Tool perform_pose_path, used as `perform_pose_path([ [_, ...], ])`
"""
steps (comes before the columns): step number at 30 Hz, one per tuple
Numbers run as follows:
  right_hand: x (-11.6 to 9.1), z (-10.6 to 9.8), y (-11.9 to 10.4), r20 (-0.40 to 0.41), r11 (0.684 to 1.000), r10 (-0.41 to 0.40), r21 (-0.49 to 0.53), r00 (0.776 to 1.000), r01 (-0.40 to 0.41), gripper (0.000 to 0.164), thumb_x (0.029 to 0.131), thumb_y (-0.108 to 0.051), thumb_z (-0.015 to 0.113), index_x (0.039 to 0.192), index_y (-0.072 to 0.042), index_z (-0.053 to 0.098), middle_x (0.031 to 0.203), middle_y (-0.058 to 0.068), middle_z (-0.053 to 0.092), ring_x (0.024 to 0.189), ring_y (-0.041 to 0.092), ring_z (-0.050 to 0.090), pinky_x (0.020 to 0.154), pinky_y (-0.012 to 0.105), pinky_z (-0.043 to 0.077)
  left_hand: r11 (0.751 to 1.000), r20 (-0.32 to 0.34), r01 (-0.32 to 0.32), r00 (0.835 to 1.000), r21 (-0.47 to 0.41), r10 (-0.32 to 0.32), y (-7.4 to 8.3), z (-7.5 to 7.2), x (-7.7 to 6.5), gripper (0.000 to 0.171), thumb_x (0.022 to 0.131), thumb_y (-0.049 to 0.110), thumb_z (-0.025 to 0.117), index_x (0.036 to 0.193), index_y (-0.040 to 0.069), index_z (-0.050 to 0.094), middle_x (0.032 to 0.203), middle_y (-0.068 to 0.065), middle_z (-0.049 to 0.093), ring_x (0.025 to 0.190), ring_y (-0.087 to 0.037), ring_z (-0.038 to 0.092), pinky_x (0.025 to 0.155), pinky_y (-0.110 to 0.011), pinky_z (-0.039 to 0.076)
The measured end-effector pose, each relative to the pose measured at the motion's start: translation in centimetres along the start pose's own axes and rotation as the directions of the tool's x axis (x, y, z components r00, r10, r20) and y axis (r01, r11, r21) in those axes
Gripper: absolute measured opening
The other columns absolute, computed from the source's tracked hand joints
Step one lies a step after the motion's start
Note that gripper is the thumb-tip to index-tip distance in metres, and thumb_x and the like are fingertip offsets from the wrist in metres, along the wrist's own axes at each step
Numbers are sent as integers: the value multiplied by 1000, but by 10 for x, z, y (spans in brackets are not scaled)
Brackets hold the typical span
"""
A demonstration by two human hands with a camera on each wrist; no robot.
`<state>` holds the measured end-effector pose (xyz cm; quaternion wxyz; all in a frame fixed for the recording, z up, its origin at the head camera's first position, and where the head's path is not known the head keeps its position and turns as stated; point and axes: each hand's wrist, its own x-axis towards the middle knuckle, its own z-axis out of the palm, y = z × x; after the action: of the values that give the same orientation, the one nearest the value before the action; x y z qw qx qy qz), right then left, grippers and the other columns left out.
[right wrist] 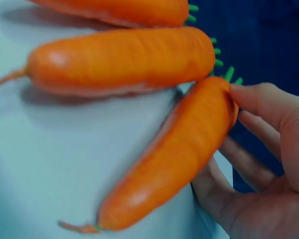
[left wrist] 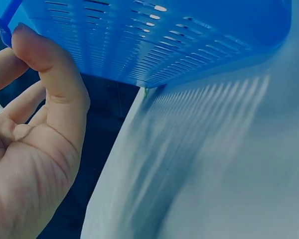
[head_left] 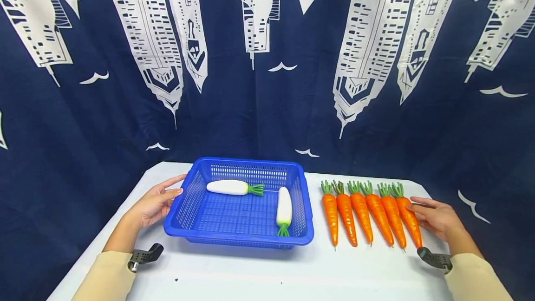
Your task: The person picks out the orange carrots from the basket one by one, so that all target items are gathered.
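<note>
A blue plastic basket holds two white radishes with green tops: one radish lies sideways at the back, the other radish lengthwise at the right. At the basket's left rim is my left hand, fingers extended, with the thumb against the rim in the left wrist view. On the right, several orange carrots stand in a row, green tops pointing away. My right hand pinches the rightmost carrot near its top, thumb on one side and fingers on the other, partly hidden behind it.
Everything rests on a white table. Behind it hangs a dark blue curtain printed with white buildings and birds. The neighbouring carrot lies close beside the pinched one. Dark wrist-worn devices sit at both cuffs.
</note>
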<state>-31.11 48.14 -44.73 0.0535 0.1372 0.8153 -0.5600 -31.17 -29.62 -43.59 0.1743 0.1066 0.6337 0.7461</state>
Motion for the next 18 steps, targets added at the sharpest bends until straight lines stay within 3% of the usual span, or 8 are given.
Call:
perform_pose_path([
  [2, 0, 3, -2, -30, 999, -7, -44, 1000, 6, 55, 95, -33, 74, 142, -7, 61, 102, -9, 69, 80, -2, 63, 74, 22, 62, 1000, -14, 0, 1000, 13, 1, 0, 1, 0, 69, 109, 12, 49, 164, 7, 9, 111, 1, 73, 94, -13, 75, 84, -34, 64],
  [4, 0, 8, -4, -78, 993, -31, -119, 996, 21, 65, 97, -35, 71, 147, 2, 51, 110, 7, 73, 82, -1, 63, 73, 22, 62, 1000, -32, -3, 999, 30, 4, 0, 2, 0, 68, 109, 13, 49, 164, 7, 9, 111, 2, 72, 94, -12, 74, 84, -33, 64],
  [7, 0, 17, -7, -173, 972, -62, -234, 983, 21, 68, 99, -38, 66, 148, 5, 46, 132, 29, 63, 92, 12, 64, 70, 21, 59, 998, -56, -6, 998, 63, 10, -1, 1, 0, 68, 109, 17, 49, 164, 6, 10, 112, 3, 72, 95, -12, 74, 84, -32, 64],
  [9, -1, 23, -9, -235, 957, -85, -290, 968, 13, 65, 100, -39, 63, 147, 4, 49, 143, 32, 54, 102, 27, 64, 72, 24, 57, 996, -69, -11, 997, 88, 17, -2, 1, 0, 67, 109, 19, 49, 164, 6, 12, 113, 4, 72, 96, -12, 74, 84, -32, 64],
  [12, -4, 32, -15, -291, 942, -118, -335, 949, 14, 60, 101, -37, 61, 145, 3, 52, 146, 34, 50, 116, 44, 55, 81, 38, 58, 992, -85, -15, 996, 121, 26, -4, -1, -1, 66, 110, 23, 48, 164, 7, 14, 114, 6, 72, 98, -12, 74, 85, -33, 64],
  [15, -6, 41, -21, -320, 920, -185, -389, 929, 49, 56, 100, -36, 61, 142, 2, 56, 143, 35, 51, 122, 50, 51, 92, 54, 55, 989, -110, -19, 993, 148, 36, -5, -3, -2, 63, 110, 25, 47, 163, 6, 18, 113, 7, 72, 97, -13, 75, 84, -34, 64],
  [18, -7, 49, -27, -322, 877, -283, -468, 904, 108, 53, 100, -36, 62, 138, 0, 60, 140, 36, 53, 122, 52, 51, 96, 62, 52, 980, -140, -19, 989, 196, 47, -5, -4, -4, 62, 111, 28, 45, 162, 3, 20, 109, 7, 71, 93, -13, 75, 82, -34, 65],
])
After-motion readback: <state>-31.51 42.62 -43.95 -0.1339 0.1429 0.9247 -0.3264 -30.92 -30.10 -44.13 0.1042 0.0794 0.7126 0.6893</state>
